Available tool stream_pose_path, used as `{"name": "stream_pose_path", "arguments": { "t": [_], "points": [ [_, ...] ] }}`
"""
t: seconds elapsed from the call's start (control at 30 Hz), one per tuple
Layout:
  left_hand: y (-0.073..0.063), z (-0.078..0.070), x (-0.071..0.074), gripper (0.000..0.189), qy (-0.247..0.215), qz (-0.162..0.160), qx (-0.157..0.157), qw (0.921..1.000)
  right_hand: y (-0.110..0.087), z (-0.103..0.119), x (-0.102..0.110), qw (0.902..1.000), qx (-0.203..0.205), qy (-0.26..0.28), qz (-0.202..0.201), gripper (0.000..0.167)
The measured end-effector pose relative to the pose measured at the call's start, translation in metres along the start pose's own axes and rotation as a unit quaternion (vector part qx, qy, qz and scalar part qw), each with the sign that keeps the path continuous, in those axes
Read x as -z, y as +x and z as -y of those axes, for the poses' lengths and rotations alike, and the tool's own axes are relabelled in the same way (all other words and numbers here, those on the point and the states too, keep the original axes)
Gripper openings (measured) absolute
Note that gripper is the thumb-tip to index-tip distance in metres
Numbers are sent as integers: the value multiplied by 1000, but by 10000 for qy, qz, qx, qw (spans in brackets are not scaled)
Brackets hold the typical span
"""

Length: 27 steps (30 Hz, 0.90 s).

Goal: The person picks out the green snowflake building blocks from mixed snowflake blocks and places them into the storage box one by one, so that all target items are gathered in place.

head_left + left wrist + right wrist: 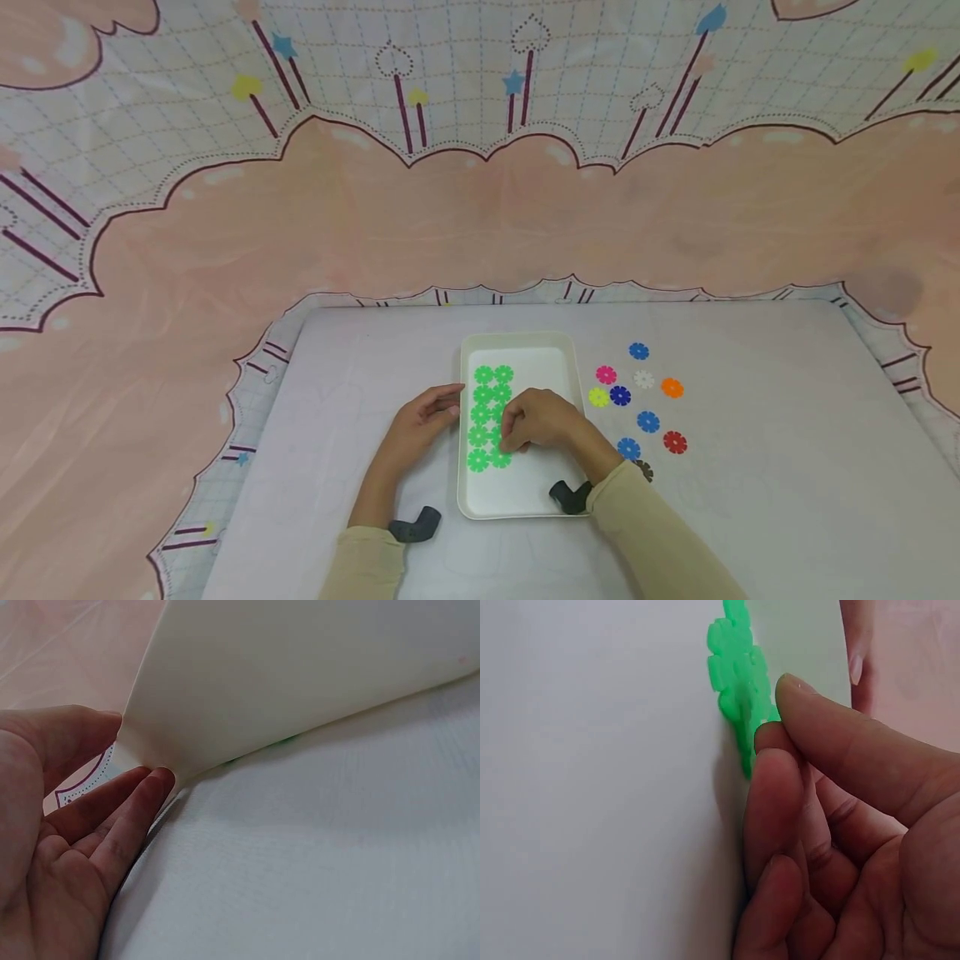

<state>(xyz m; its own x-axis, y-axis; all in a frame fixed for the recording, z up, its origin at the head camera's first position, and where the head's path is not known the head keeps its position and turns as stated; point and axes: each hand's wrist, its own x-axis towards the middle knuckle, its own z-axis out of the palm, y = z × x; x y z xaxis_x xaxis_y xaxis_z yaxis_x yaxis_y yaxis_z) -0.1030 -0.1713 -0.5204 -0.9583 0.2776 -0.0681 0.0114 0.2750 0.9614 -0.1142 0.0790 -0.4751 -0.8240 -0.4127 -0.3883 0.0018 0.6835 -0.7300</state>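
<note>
A white tray (543, 492) holds green snowflake discs (483, 374) laid in two columns along its left part. The left hand (422, 425) is at the tray's left side. In the left wrist view its fingers (127, 825) and thumb touch the tray's outer wall (247, 682), fairly straight. Over the right column, the right hand (542, 421) has curled fingers, the tips down at the lower discs. Seen from the right wrist, thumb and index finger pinch at the edge of a green disc (746, 667), partly hidden behind the fingertips.
Right of the tray, loose discs lie on the white table (787, 458): blue (639, 351), pink (606, 375), yellow (598, 397), orange (672, 388), red (675, 442) and others. The right forearm overlaps a dark disc (644, 471). Black wrist cameras (416, 527) sit at both cuffs.
</note>
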Motion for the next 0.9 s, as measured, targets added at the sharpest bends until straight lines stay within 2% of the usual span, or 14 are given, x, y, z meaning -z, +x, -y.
{"name": "stream_pose_path", "arguments": {
  "t": [0.33, 0.6, 0.77, 0.9],
  "points": [
    [-1, -1, 0, 38, -40, 53, -71, 10000, -6, 0, 7, 9991, 101, 409, -4, 11],
    [-1, -2, 0, 39, -13, 89, -81, 9999, -17, 7, 21, 9979, 258, 579, -131, 12],
    [0, -3, 0, 38, 36, 21, -25, 10000, -26, 6, 28, 9978, 155, 532, -359, 13],
    [-1, -2, 0, 37, 51, -27, 60, 10000, -34, -1, 32, 9954, -79, 559, -774, 13]
  ]
}}
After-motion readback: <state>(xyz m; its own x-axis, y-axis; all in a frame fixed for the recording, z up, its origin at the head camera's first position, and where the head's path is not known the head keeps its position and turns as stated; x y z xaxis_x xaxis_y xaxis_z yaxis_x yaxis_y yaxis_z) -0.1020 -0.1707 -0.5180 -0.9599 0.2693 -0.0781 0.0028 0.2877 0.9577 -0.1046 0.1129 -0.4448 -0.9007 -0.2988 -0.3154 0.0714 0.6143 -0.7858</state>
